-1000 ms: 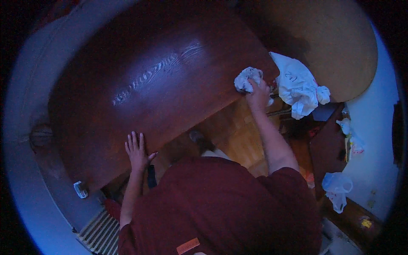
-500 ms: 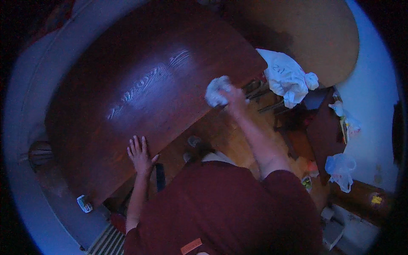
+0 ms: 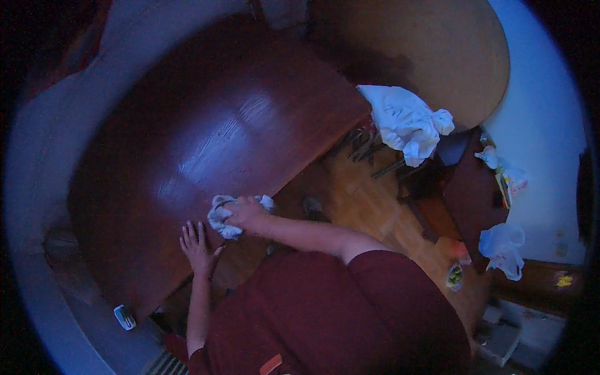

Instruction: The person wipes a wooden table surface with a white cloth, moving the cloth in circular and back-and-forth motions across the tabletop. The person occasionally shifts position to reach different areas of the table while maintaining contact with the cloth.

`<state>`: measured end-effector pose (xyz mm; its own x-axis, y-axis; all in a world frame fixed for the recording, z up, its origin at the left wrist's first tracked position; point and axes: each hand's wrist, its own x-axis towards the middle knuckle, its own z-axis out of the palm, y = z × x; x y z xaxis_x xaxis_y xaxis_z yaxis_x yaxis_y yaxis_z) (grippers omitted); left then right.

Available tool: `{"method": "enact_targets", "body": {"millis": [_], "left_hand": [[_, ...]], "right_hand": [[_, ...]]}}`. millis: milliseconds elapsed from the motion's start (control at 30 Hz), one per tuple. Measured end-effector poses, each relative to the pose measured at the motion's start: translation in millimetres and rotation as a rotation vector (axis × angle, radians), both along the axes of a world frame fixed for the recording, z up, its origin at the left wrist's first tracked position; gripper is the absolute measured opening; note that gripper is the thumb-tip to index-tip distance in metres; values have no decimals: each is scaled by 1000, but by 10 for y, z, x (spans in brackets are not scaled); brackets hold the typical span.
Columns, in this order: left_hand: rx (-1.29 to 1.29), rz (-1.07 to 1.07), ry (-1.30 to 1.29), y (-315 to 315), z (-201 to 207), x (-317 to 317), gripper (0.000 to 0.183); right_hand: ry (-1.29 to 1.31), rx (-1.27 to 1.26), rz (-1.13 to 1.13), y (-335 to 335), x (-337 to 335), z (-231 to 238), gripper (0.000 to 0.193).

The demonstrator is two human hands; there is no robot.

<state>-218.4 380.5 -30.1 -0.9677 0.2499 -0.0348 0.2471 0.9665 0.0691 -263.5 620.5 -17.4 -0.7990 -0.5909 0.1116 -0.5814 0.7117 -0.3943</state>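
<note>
A bunched white and grey cloth (image 3: 221, 217) is pressed on the near edge of a dark reddish-brown wooden table (image 3: 262, 156). My right hand (image 3: 248, 214) is closed over this cloth, its fingers partly hidden in the folds. Just left of it, my left hand (image 3: 199, 251) lies flat on the tabletop near the same edge, fingers spread and nothing in them. A pale sheen with streaks shows on the wood beyond both hands.
A white tied bag (image 3: 403, 122) sits by the table's right corner. Behind it stands a large round tan board (image 3: 456, 56). A clear plastic bag (image 3: 502, 247) is at the right. A small white box (image 3: 124, 317) lies by the table's near left corner.
My right hand has swept the cloth leftward and nearer along the table edge, close to my left hand. The left hand stays flat on the table. The view has shifted slightly.
</note>
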Motion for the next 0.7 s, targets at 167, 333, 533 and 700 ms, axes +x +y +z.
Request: {"method": "enact_targets", "body": {"millis": [167, 333, 533, 700], "left_hand": [[-84, 109, -150, 50, 146, 35, 102], [-95, 166, -195, 352, 215, -95, 97], [64, 192, -152, 570, 144, -207, 91], [16, 41, -131, 1259, 121, -467, 93]], "right_hand": [[-319, -401, -766, 1708, -440, 110, 42], [128, 190, -918, 3708, -770, -120, 33], [6, -91, -933, 2998, -778, -146, 31], [-208, -218, -535, 1887, -441, -309, 40]]}}
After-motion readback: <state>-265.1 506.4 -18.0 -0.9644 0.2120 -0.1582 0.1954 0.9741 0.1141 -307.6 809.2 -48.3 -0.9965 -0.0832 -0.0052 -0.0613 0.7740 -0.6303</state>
